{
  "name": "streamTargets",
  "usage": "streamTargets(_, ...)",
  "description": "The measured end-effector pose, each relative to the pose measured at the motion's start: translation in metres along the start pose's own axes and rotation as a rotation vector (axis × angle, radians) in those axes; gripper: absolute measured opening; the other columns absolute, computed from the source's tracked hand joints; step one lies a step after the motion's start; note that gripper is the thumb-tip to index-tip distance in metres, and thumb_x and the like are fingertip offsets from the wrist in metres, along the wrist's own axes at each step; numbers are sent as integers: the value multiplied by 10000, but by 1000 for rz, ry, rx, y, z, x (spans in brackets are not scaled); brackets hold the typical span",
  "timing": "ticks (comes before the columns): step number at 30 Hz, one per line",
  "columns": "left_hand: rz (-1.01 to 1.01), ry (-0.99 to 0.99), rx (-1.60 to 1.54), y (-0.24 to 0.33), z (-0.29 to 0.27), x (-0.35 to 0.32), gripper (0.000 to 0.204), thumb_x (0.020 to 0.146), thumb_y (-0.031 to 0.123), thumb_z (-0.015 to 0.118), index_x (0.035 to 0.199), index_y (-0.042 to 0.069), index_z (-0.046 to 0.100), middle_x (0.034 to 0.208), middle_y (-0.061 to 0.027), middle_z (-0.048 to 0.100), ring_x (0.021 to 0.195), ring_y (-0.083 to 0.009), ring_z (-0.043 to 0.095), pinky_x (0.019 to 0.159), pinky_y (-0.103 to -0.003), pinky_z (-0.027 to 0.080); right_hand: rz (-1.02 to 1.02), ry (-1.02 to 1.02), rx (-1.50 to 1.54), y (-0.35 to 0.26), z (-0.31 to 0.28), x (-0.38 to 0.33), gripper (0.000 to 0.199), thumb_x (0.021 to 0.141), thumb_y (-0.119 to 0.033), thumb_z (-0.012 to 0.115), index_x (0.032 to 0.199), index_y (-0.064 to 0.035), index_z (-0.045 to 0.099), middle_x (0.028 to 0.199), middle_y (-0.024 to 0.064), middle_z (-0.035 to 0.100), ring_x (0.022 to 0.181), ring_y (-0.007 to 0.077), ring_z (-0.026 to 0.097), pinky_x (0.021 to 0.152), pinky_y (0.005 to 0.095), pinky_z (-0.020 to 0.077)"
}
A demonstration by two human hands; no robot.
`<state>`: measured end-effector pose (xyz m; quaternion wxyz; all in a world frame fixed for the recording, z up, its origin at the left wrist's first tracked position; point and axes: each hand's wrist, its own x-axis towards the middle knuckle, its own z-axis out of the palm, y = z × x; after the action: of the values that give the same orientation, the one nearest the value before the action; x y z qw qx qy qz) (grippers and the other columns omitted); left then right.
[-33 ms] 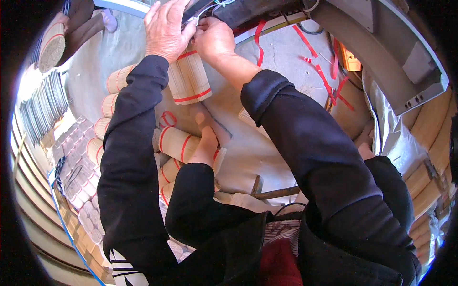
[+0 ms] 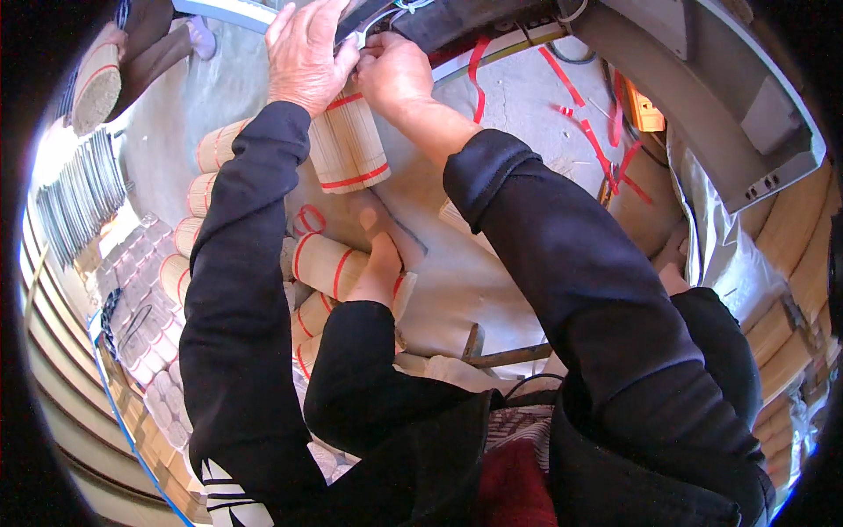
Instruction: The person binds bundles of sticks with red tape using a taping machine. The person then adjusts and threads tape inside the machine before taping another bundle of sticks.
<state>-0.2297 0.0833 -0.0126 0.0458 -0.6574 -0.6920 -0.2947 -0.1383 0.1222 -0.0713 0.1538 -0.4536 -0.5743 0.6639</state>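
At the top of the view, both hands work close together at the edge of a dark machine (image 2: 474, 28). My left hand (image 2: 307, 57) has its fingers stretched out and its thumb bent toward my right hand. My right hand (image 2: 395, 77) is closed, its fingertips pinched together; what they hold is hidden. Between left thumb and right fingertips shows a small white piece (image 2: 361, 39), its kind too small to tell. Just below the hands is a bundle of thin wooden sticks (image 2: 349, 145), bound by red bands near its two ends.
Similar bundles (image 2: 329, 266) lie by my bare foot (image 2: 379, 259) and left arm. Red strips (image 2: 597, 145) are scattered on the floor, near an orange object (image 2: 645, 110). A grey metal frame (image 2: 746, 97) stands at right. Another person's legs (image 2: 145, 66) show at far left, beside a bundle.
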Motion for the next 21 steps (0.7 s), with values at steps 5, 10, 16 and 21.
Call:
streamTargets(5,57,-160,587,-8,-9,2,449,720,162,695,1126,111,508,1064,-67,591,1023,-230,552,996,-422,319,-1,-28,24,-4,4,1,187,777,-199,562,908,-109,661,855,149,660,835,331,628,756,411,491)
streamTargets(10,18,-153,543,-1,-7,1,505,633,143,719,1083,127,489,1049,-55,560,993,-241,555,980,-425,346,-132,-75,33,-3,-5,-6,299,781,-112,550,1043,30,580,897,170,666,784,263,662,738,348,502)
streamTargets(16,-44,-117,540,5,-11,-8,488,622,102,716,1056,127,493,1036,-54,557,989,-230,558,976,-414,363,-238,-142,-334,-26,-53,-41,249,753,-90,560,996,-36,567,854,186,642,798,356,625,734,432,491)
streamTargets(21,-5,-63,557,17,-1,-6,401,672,100,667,1034,121,495,1048,-58,550,1002,-234,548,974,-408,369,-1172,343,-263,-120,-111,-37,155,734,-45,627,886,-50,599,742,134,588,689,318,579,632,392,472)
